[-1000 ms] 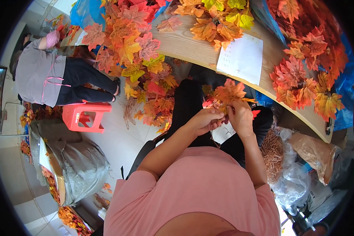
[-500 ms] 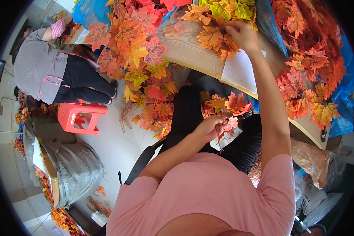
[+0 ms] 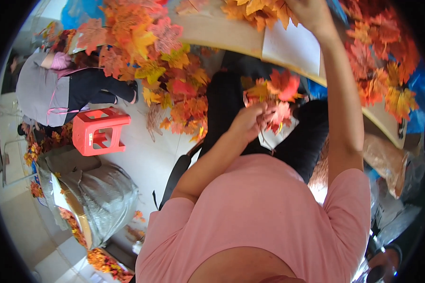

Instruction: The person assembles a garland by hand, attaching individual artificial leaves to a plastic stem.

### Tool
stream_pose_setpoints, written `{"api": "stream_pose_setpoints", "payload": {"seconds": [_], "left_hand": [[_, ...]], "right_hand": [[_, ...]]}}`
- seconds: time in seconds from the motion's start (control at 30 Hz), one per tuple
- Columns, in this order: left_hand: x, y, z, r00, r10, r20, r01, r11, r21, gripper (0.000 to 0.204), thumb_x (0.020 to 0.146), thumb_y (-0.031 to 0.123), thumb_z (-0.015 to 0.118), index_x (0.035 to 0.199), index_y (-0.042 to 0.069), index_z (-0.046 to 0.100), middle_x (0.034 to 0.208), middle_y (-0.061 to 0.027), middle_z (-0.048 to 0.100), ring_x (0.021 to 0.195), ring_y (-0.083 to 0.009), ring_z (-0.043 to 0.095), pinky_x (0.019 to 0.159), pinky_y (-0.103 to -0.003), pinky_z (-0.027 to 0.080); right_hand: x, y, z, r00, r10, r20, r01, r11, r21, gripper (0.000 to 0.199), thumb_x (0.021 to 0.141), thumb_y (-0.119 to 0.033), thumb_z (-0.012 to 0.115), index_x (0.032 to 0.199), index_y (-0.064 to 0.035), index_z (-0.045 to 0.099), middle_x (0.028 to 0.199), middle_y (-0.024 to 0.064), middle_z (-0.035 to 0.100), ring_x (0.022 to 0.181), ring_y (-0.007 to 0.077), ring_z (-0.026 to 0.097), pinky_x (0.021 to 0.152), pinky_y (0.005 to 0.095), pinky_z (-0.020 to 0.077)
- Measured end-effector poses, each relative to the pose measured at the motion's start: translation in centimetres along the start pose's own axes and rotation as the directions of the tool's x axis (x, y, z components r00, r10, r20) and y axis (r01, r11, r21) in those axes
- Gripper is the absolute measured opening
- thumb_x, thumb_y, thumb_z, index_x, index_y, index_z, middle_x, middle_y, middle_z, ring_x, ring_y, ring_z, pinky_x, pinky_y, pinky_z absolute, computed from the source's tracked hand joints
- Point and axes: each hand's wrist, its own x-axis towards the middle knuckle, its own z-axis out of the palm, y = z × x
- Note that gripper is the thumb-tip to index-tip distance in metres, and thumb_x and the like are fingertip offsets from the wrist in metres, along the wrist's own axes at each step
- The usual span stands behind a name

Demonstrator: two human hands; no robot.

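Observation:
My left hand (image 3: 251, 123) is closed in front of my body, above my lap. Between its fingers is a thin brown stem that dangles below them. Red and pink artificial maple leaves (image 3: 284, 87) show just beyond this hand; whether they belong to the stem, I cannot tell. Reaching out to the table (image 3: 212, 37), my right hand (image 3: 314, 16) pinches a bunch of orange artificial maple leaves (image 3: 256, 13). The upper picture edge cuts off part of that hand. A white sheet of paper (image 3: 290, 49) lies under my right wrist, at the table's near edge.
Heaps of autumn leaves (image 3: 137, 37) spill over the table's left side, with more leaves (image 3: 382, 61) at its right. A red plastic stool (image 3: 92, 137) stands on the floor at left. Beyond it a person (image 3: 42, 89) bends forward. A grey covered bundle (image 3: 104, 188) stands nearer.
The view has tilted, so the table sits higher in the picture. My right hand has shifted slightly right, bringing orange leaves over the paper's edge. My left hand still grips the stem.

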Motion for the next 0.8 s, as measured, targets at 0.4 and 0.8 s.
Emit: {"api": "stream_pose_setpoints", "payload": {"seconds": [0.4,0.8], "left_hand": [[1.0,0.7,3.2,0.995,-0.097,0.027,0.096,0.995,0.04,0.019,0.089,0.016,0.051,0.105,0.007,0.054,0.115,-0.0075,0.057,0.096,-0.013,0.058,0.055,-0.013,0.048],[0.4,-0.9,3.5,0.991,-0.109,0.081,0.101,0.99,0.093,0.014,0.09,0.017,0.05,0.098,0.01,0.059,0.095,-0.0004,0.059,0.073,-0.0049,0.056,0.057,-0.016,0.05]], "right_hand": [[-21.7,5.8,-3.8,0.964,0.207,0.166,-0.177,0.968,-0.181,0.009,0.07,-0.001,0.061,0.078,-0.0027,0.063,0.071,0.0104,0.056,0.068,0.0265,0.055,0.063,0.0334,0.0444],[-23.6,8.4,0.6,0.814,0.507,0.282,-0.58,0.687,0.439,0.009,0.08,-0.001,0.059,0.088,0.0041,0.061,0.074,0.0071,0.063,0.062,0.0087,0.061,0.051,0.0185,0.0462]]}}
